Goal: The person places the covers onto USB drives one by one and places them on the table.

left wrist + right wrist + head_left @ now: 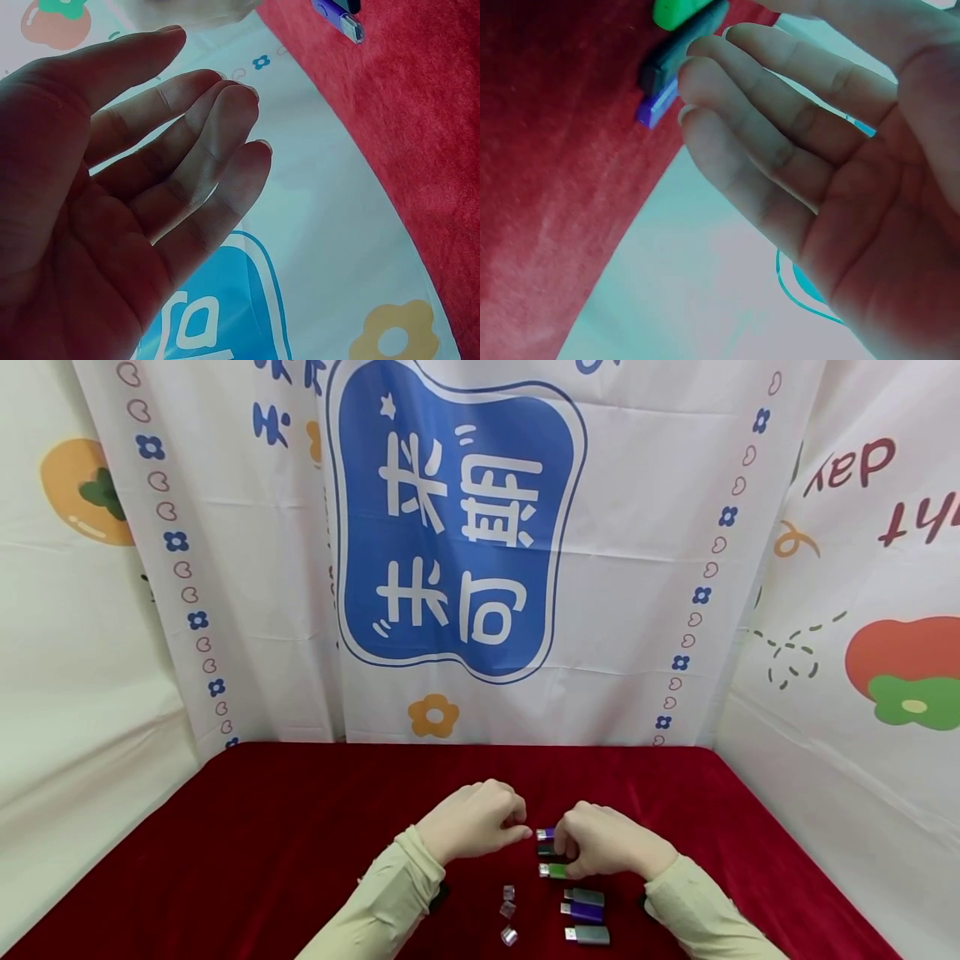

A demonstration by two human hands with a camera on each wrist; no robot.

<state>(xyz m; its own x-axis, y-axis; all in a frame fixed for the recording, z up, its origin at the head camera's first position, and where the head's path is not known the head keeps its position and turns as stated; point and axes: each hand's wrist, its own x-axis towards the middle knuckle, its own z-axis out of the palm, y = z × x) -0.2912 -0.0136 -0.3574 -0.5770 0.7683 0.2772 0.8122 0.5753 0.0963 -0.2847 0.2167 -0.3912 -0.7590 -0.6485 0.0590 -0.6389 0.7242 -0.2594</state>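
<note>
In the head view the left hand (476, 821) hovers over the red cloth, holding nothing; the left wrist view shows its fingers (214, 142) loosely bent. The right hand (611, 841) is over the right ends of a purple USB stick (544, 834), a dark one (547, 850) and a green one (553, 871). Seen from the right wrist, that hand (817, 165) has relaxed fingers beside the dark stick (681, 49), between the green (676, 10) and purple (657, 106) ones. Its thumb tip is out of that view; whether it touches the green stick is unclear.
Nearer the front lie a grey stick (587, 897), a purple one (585, 912) and another grey one (591, 935). Left of them are small clear pieces (507, 909) in a column. Printed white curtains (630, 610) stand behind and beside the red table (300, 827).
</note>
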